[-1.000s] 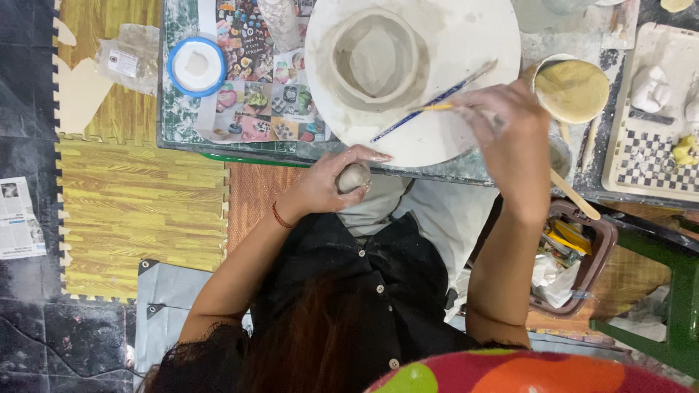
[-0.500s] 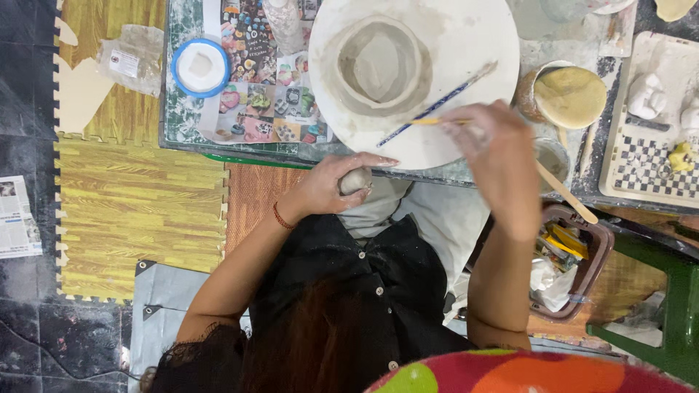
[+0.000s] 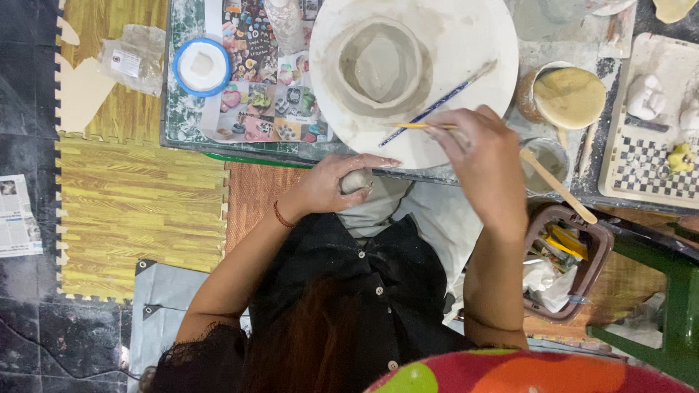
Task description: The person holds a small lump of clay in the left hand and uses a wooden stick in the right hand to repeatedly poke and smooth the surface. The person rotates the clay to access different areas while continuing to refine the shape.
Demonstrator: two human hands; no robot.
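**A:** Clay lump (image 3: 356, 180), small and grey, sits in your left hand (image 3: 331, 185), held just off the near edge of the table (image 3: 191, 131), over your lap. Your fingers are curled around it, closed but not squeezing; only its top shows between thumb and forefinger.

**B:** And the other hand?

**A:** Your right hand (image 3: 482, 154) is pinched shut on a thin brush (image 3: 437, 107) with a yellow and blue shaft. The bristle end points up and away across the round white board (image 3: 473, 44), just beside the clay bowl (image 3: 380, 67) that stands in the middle of it. The tip looks clear of the bowl wall, though I cannot tell whether it touches the board.

**B:** How should I handle this?

**A:** My judgement: hold the lump lightly so soft clay keeps its shape, and turn the face you want to work on upward, since most of it is hidden in your palm. Rest your right wrist on the board's rim for a steady stroke, and keep the pinch low on the shaft.

**B:** Anything close to watch?

**A:** Tan pot (image 3: 568, 94) stands near your right hand, and a wooden stick (image 3: 557, 185) leans out of a cup just below it. Your elbow could catch that stick, so move the brush from the wrist.
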